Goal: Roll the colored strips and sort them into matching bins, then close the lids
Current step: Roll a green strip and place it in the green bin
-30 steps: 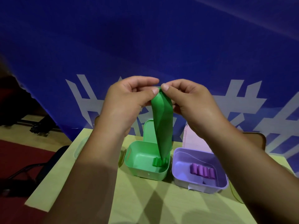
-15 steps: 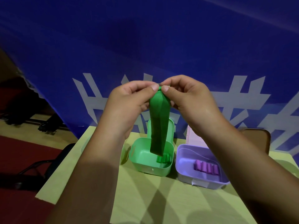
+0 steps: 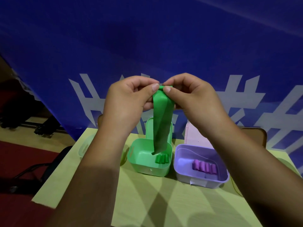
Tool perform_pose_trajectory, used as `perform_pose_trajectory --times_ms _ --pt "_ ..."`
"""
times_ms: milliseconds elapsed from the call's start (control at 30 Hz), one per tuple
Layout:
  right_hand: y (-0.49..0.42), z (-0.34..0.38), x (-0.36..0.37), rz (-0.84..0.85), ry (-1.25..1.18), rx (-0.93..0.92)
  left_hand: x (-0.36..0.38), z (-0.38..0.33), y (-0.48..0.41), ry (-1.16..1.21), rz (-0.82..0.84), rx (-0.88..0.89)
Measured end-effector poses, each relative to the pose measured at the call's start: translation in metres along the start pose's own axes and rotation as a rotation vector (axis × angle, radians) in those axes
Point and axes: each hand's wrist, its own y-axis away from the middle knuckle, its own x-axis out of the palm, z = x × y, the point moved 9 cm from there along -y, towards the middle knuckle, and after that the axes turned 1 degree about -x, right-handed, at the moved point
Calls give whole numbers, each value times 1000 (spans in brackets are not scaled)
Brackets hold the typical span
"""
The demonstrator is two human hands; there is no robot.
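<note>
blue banner (image 3: pixel 147 46), red floor (image 3: pixel 24 154), yellow-green table (image 3: pixel 164 202)

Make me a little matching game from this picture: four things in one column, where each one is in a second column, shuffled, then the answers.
1. green strip
2. green rolls
3. purple rolls
4. green lid

A. lying in the purple bin
B. pinched at the top by the left hand and right hand
C. standing open behind the green bin
D. lying in the green bin

Pairs: 1-B, 2-D, 3-A, 4-C.
</note>
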Motion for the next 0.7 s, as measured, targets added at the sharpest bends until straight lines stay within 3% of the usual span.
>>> perform_pose_trajectory --times_ms 400,700 --pt "7 3 -13 -156 130 -86 26 15 0 197 40 -74" --pt "3 10 -16 -62 121 -37 17 15 -14 128 120 -56"
